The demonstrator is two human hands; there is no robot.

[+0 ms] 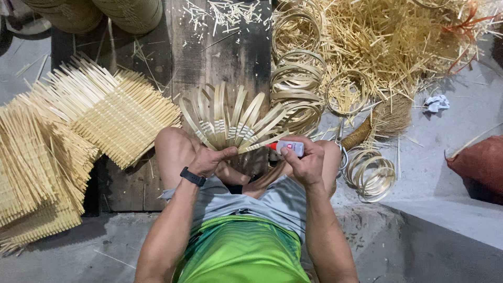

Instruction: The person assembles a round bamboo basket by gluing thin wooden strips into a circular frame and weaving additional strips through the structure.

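Note:
My left hand (211,159) grips the base of a fan of curved bamboo strips (237,119) that spread upward over my knees. A black watch sits on that wrist. My right hand (303,160) holds a small white and red tube-shaped object (290,147), its tip close to the lower right strips of the fan. Both hands rest between my bent knees, above a dark wooden board (220,57).
Woven bamboo mats (105,112) are stacked at the left. Several bamboo rings (296,86) and a heap of loose splints (387,36) lie at the upper right. A coil of rings (371,174), a small broom (385,121), crumpled paper (436,103) and a reddish sack (479,162) sit at the right.

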